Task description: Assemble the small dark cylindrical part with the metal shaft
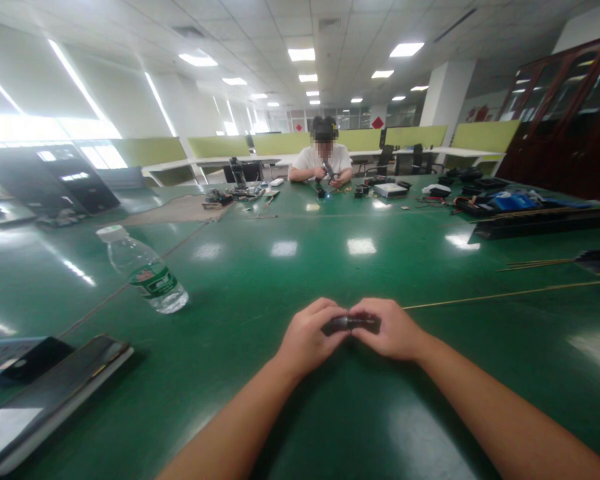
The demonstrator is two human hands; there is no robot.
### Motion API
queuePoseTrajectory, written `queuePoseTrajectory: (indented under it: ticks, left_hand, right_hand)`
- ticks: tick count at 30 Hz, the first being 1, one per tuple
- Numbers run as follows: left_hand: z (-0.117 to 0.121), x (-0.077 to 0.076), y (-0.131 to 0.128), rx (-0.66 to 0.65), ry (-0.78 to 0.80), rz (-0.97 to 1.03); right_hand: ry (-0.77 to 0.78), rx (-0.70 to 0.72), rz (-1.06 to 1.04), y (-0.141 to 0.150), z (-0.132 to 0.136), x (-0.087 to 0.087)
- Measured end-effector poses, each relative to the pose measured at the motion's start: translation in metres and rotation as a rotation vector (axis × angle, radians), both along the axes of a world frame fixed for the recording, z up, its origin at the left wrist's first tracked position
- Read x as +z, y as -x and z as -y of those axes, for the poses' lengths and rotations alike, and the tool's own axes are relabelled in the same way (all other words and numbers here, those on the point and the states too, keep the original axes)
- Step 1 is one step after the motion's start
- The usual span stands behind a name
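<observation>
Both of my hands meet in front of me, low over the green table (pixel 240 373). Between them is a small dark, elongated object (pixel 349 323), partly covered by my fingers; its exact kind cannot be made out. My left hand (pixel 310 333) is closed round its left end. The right end sits in the grip of my right hand (pixel 391 327), with thumb and fingers curled about it. A thin tan rod (pixel 500 295) runs across the table from behind my right hand toward the right edge.
At left stands a clear water bottle (pixel 153 280) with a green label. Nearer lie a dark flat case (pixel 65 387) and a blue box (pixel 17 360). Across the table sits a person (pixel 303 159) among tools and parts. A black tray (pixel 540 223) is at far right.
</observation>
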State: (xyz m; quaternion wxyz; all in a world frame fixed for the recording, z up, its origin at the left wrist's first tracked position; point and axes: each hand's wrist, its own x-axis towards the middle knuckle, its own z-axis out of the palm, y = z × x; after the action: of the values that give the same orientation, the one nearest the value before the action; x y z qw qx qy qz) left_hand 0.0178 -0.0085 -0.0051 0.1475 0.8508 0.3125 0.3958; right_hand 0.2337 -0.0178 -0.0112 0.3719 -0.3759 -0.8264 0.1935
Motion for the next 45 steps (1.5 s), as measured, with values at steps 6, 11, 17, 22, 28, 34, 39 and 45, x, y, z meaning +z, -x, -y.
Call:
queuePoseTrajectory:
  ticks: [6,11,17,22,28,34,39,45]
  left_hand:
    - [0.0003,0.001,-0.0006,-0.008,0.005,-0.012]
    - [-0.0002,-0.0015,-0.0003,-0.009,0.011,-0.012]
    - [-0.0016,-0.0036,-0.0009,-0.004,0.031,-0.009]
    - [-0.001,-0.0023,-0.0011,-0.003,0.032,-0.011]
    - [0.0,-0.0003,-0.0005,0.011,0.033,-0.017]
    - [-0.0013,-0.0018,0.0003,0.008,0.04,-0.009]
    - [-0.0025,-0.0039,0.0017,0.006,0.039,-0.005]
    - [-0.0023,-0.0028,0.002,0.008,0.032,-0.009]
  right_hand:
    - [-0.019,-0.005,0.017,-0.0003,-0.0008,-0.0003]
    - [-0.013,0.0,0.024,0.0001,-0.0006,-0.0003]
    - [-0.002,-0.006,0.029,0.0003,0.0,0.0003]
    - [0.006,-0.013,0.029,0.0002,0.0001,0.0007]
    - [0.015,-0.014,0.03,-0.0003,-0.0003,0.0014]
    - [0.02,-0.013,0.031,-0.0006,-0.0005,0.0015]
    - [0.025,-0.022,0.039,-0.0011,-0.0011,0.0009]
    - [0.014,-0.027,0.04,-0.0015,-0.0006,0.0005]
